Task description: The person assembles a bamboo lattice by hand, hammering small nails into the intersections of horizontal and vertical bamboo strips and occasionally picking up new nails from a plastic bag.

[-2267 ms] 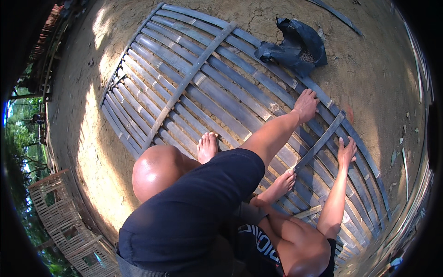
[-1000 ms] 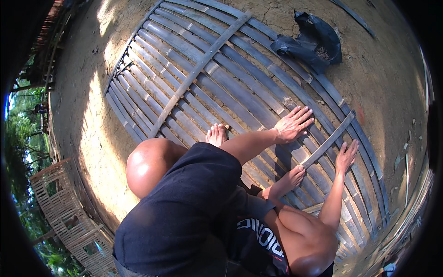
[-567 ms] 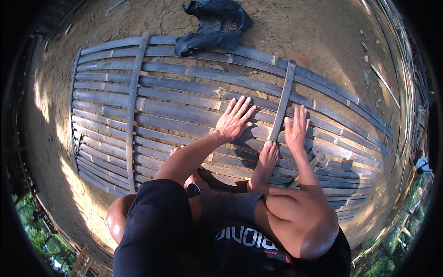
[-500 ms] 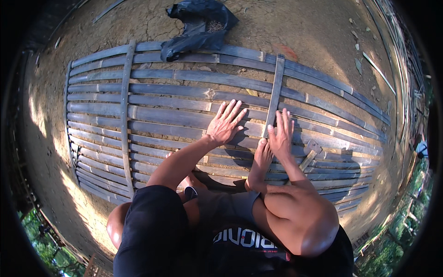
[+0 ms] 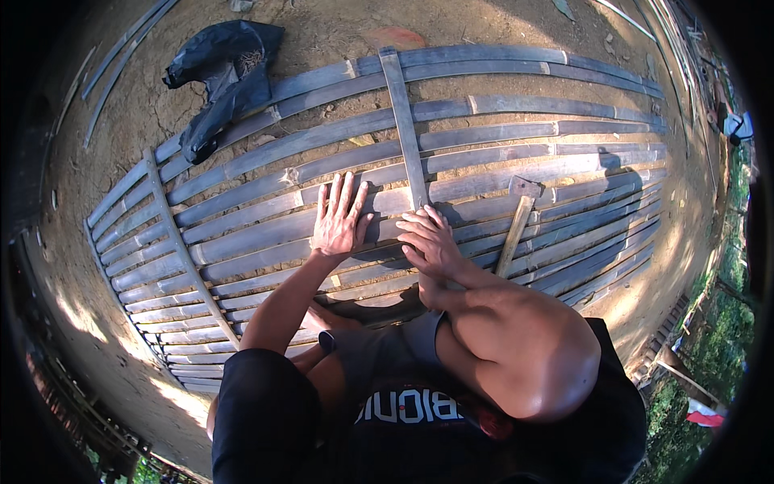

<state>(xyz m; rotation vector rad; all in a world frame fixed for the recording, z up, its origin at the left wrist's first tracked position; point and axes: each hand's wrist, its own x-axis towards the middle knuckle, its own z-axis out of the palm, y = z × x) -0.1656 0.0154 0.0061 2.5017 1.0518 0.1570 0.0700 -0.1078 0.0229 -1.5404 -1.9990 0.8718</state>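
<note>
A panel of split bamboo slats [image 5: 258, 179] lies on the ground in front of me, joined by crosspieces. My left hand [image 5: 339, 222] rests flat on the middle slats, fingers spread, holding nothing. To its right, my right hand [image 5: 431, 240] lies at the near end of a bamboo crosspiece [image 5: 405, 129], fingers stretched out to the left and partly bent. It covers most of my foot there. A hammer [image 5: 515, 230] with a wooden handle lies on the slats to the right of that hand, its head pointing away from me.
A crumpled black plastic bag [image 5: 239, 89] with thin, nail-like pieces in it lies across the panel's far left edge. Another crosspiece [image 5: 181, 234] runs over the slats at left. Loose bamboo strips [image 5: 129, 60] lie on the dirt ground [image 5: 322, 32] at far left.
The view has turned, so the panel appears rotated and the bag farther left. My right hand has come left and down to the crosspiece's near end. My left hand stays flat on the slats.
</note>
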